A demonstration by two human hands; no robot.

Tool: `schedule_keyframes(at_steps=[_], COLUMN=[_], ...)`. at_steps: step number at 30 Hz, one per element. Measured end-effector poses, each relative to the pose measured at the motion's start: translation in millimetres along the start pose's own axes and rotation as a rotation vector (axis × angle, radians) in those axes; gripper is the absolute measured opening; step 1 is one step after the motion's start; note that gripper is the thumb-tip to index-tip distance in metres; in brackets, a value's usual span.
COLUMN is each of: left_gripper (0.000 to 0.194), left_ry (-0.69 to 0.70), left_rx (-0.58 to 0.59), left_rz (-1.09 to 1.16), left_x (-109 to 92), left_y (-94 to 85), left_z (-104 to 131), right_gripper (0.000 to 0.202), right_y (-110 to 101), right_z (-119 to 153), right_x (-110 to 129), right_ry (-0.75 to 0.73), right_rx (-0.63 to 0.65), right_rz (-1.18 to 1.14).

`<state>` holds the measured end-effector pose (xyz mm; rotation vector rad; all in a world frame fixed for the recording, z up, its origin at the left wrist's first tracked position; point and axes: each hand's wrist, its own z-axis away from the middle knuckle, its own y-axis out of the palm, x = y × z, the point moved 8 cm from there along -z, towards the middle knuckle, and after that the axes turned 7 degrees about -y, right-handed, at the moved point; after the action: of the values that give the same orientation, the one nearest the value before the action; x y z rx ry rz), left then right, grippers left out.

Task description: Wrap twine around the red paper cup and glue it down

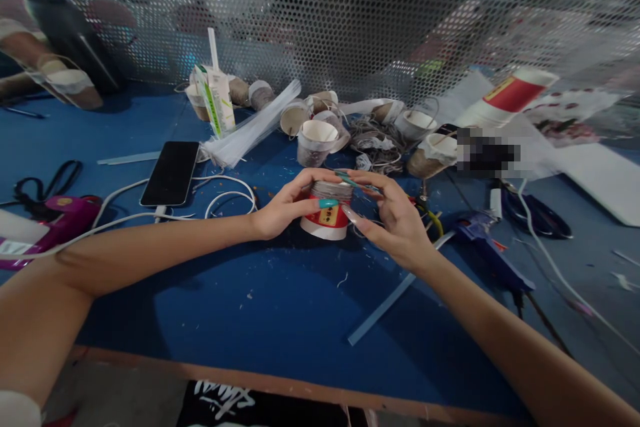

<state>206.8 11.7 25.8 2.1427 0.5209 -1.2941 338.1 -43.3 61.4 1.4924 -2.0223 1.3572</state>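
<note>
A red paper cup [327, 230] with a yellow label and a white lower band is between my hands over the blue table. Grey cord [331, 190] winds around its upper part. My left hand [287, 207] grips the cup from the left, its thumb lying across the red side and its fingers over the top. From the right, my right hand [395, 217] closes on the cup, thumb against the side and fingers reaching over the cord. The fingertips behind the cup are partly hidden.
Behind stand several cord-wrapped cups [317, 140] and a grey cord heap [377, 140]. A phone [170, 173] with a white cable and a purple hair-dryer-like tool [73, 213] lie left. Right are a blue glue gun [487, 247], glue stick [383, 310] and stacked cups [515, 93].
</note>
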Motion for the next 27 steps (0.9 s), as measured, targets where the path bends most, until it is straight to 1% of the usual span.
schedule_keyframes(at_steps=[4, 10, 17, 22, 27], left_gripper=[0.034, 0.034, 0.036, 0.04, 0.036], left_ry=[0.002, 0.007, 0.001, -0.013, -0.008], left_rx=[0.011, 0.018, 0.04, 0.017, 0.007], left_rz=[0.013, 0.031, 0.033, -0.023, -0.009], left_x=[-0.1, 0.5, 0.1, 0.5, 0.0], left_y=[1.0, 0.6, 1.6, -0.6, -0.1], left_z=[-0.1, -0.1, 1.1, 1.7, 1.1], right_gripper=[0.037, 0.034, 0.037, 0.042, 0.04], right_y=[-1.9, -1.8, -4.8, -3.4, -3.4], right_z=[-0.7, -1.6, -0.7, 0.5, 0.7], right_x=[-1.8, -0.6, 0.3, 0.7, -0.6], right_ry=[-0.008, -0.045, -0.134, -0.147, -0.139], right_rx=[-0.039, -0.05, -0.035, 0.024, 0.012], right_rz=[0.0, -0.003, 0.099, 0.058, 0.076])
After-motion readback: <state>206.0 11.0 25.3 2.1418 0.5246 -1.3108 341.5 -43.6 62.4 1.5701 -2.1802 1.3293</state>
